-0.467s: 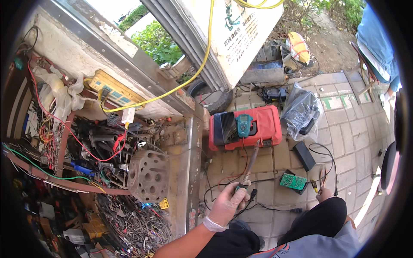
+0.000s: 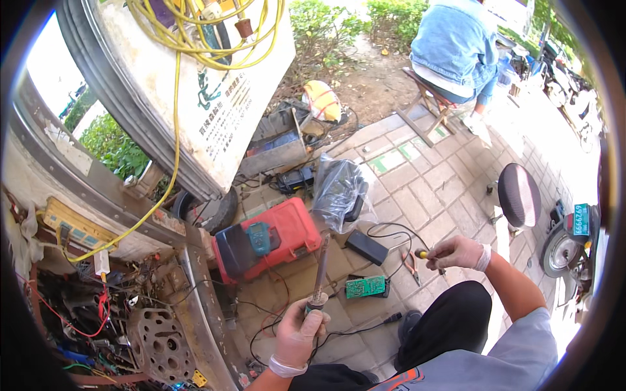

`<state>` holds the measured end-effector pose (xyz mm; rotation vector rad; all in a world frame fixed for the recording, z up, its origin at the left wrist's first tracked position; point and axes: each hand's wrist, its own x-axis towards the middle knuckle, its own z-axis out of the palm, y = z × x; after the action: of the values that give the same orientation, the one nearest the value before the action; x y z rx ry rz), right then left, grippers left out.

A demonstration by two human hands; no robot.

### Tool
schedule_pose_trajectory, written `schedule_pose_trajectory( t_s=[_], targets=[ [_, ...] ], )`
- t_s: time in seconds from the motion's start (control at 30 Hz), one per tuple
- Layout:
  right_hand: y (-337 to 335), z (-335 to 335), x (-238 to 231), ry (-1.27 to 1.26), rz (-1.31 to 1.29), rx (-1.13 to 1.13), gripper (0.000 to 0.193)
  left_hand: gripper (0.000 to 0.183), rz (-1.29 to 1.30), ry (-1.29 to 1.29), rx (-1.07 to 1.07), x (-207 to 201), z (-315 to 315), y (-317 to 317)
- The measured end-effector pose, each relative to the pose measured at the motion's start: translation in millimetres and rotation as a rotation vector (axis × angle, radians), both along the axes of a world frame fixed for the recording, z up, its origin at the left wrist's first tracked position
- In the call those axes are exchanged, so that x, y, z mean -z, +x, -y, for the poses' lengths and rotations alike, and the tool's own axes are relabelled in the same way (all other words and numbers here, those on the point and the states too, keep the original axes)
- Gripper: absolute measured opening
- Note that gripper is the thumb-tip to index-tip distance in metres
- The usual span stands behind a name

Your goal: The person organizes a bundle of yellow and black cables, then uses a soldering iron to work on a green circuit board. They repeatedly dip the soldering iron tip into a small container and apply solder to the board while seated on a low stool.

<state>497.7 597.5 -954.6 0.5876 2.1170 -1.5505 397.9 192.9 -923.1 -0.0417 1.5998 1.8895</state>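
My left hand (image 2: pixel 299 333), in a thin clear glove, is closed round the handle of a large soldering iron (image 2: pixel 321 274). The iron's long barrel points up and away, reaching beside the red toolbox. My right hand (image 2: pixel 458 253), also gloved, pinches a small yellow-and-black-handled tool (image 2: pixel 422 254); its working end cannot be made out. Below and left of that hand, pliers with red handles (image 2: pixel 412 267) lie on the paving. Between my hands, a green circuit board (image 2: pixel 365 287) rests on a dark housing. A black rectangular case (image 2: pixel 366 247) lies just beyond it.
The red toolbox (image 2: pixel 297 225) carries a teal multimeter (image 2: pixel 259 239). A bagged black object (image 2: pixel 342 192) lies behind. Black cables (image 2: pixel 355 333) cross the paving. Scrap parts and a holed metal block (image 2: pixel 160 345) crowd the left. Another person (image 2: pixel 454 45) sits far off; a round stool (image 2: pixel 519 195) stands right.
The view has swung right, shifting the scene leftward. My right hand has risen from beside my knee with the yellow-and-black-handled tool. My left hand still grips the soldering iron, now more upright.
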Motion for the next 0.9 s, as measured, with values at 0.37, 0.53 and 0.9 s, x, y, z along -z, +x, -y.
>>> schedule_pose_trajectory(
  t_s=[0.37, 0.53, 0.9],
  targets=[
    [-68, 144, -88, 0.199, -0.877, -0.135, 0.023, 0.043, -0.485, -0.237, -0.009, -3, 11, 21],
    [-65, 156, -80, 0.566, -0.910, -0.182, 0.027, 0.045, -0.391, -0.353, -0.014, -13, 15, 30],
    [-65, 157, -80, 0.573, -0.945, -0.216, 0.024, 0.042, -0.447, -0.340, 0.005, -17, 8, 35]
  ],
)
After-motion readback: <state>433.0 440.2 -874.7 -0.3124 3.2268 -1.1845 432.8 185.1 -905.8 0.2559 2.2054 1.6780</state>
